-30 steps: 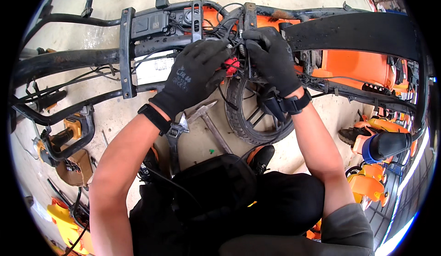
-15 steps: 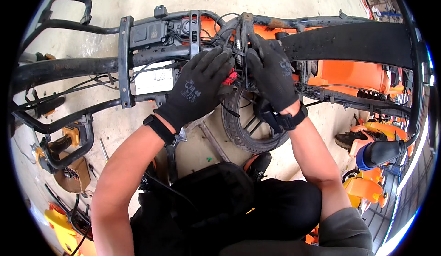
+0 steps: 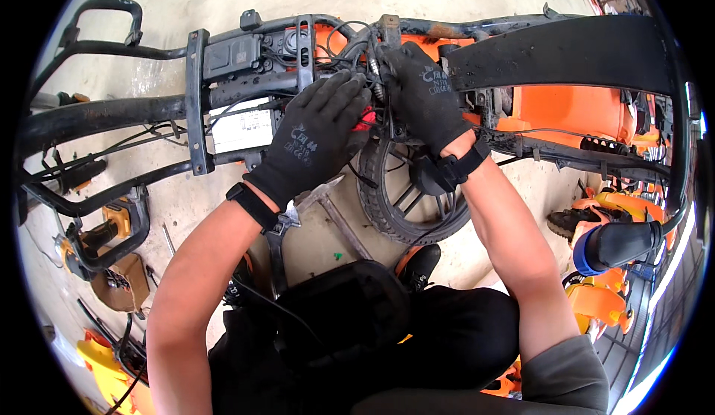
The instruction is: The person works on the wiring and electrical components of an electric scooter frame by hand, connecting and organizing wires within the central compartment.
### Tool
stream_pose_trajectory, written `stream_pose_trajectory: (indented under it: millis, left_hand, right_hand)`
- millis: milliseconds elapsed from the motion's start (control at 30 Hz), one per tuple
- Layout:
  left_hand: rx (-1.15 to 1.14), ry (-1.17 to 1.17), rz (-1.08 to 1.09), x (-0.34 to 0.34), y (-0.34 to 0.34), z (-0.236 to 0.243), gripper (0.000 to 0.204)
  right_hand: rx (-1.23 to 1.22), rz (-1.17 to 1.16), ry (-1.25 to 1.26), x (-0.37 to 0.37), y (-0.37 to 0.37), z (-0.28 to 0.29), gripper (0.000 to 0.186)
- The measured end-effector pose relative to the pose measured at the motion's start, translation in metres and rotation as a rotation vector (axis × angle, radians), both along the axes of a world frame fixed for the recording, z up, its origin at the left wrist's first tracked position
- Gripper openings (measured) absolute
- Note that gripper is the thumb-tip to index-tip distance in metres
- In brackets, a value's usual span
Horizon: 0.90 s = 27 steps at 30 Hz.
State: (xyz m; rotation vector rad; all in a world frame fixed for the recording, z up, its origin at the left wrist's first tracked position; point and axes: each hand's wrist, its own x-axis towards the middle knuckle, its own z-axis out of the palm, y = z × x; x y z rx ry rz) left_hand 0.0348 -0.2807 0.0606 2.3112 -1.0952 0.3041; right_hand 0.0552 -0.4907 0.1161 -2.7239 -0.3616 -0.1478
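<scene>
My left hand [image 3: 305,135], in a black glove, lies over the middle of a dark tubular vehicle frame [image 3: 195,102]. Its fingers are stretched out side by side, next to a red part [image 3: 365,120] partly hidden by the glove. My right hand [image 3: 430,96], gloved too, has its fingers curled in at an upright metal bracket [image 3: 389,29]. What those fingers grip, if anything, is hidden. Between both hands runs a bundle of black cables [image 3: 356,51] with a coiled metal spring [image 3: 375,66]. Below them is a spoked wheel [image 3: 376,203] with a black tyre.
A white-labelled box [image 3: 242,128] sits inside the frame at left. A hammer-like tool [image 3: 342,225] lies on the floor before my feet. To the left are a yellow-black power tool [image 3: 112,229] and a cardboard box [image 3: 123,284]. Orange and yellow parts [image 3: 599,303] crowd the right.
My right hand has shifted slightly left and up, its fingers now more curled at the bracket. My left hand stays nearly in place. The whole view has moved slightly.
</scene>
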Motion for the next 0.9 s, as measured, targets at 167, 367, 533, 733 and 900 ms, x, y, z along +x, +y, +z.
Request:
stream_pose_trajectory:
  millis: [167,367,533,733,900]
  left_hand:
    - [-0.055,0.011,-0.018,0.009,0.003,0.010,0.053]
    - [-0.148,-0.010,0.014,0.064,-0.024,0.018,0.043]
    - [-0.002,0.082,-0.090,0.109,-0.031,0.024,0.043]
    - [-0.106,0.250,-0.156,0.123,-0.049,0.027,0.041]
    - [-0.086,0.335,-0.097,0.125,-0.052,0.023,0.050]
  right_hand:
    - [0.134,-0.101,0.050,0.000,-0.001,0.001,0.032]
    - [0.008,-0.089,-0.286,0.006,-0.003,-0.021,0.040]
    - [0.221,-0.291,0.179,0.003,0.004,0.001,0.052]
    - [0.498,-0.233,0.230,-0.004,-0.006,-0.002,0.062]
    - [0.429,-0.207,0.217,-0.007,-0.018,-0.017,0.067]
